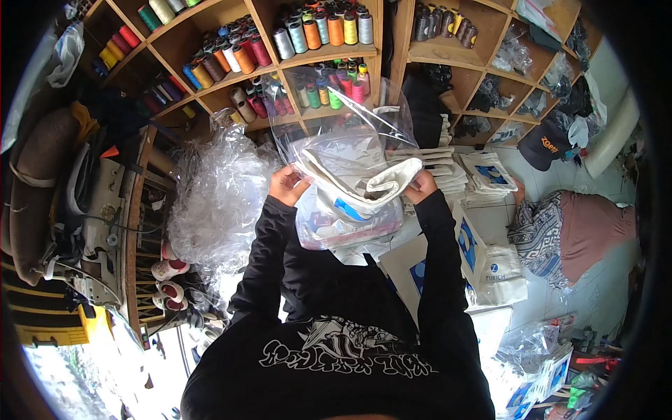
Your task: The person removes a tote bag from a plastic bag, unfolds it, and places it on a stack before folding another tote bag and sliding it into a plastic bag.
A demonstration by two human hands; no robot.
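My left hand [287, 185] grips the left edge of a clear plastic bag [350, 133] held up in front of me. My right hand [422, 186] holds the right side of a folded white tote bag [364, 183] with a blue print, which sits partly inside the clear plastic bag. Both arms wear black sleeves. The plastic's upper part stands open above the folded cloth.
A heap of clear plastic bags [217, 203] lies to the left. Stacks of folded white totes [448, 168] sit ahead, more totes [500, 269] at right. Wooden shelves hold thread cones [315, 35]. A sewing machine [91, 210] stands left. Another person [567, 224] in a cap sits at right.
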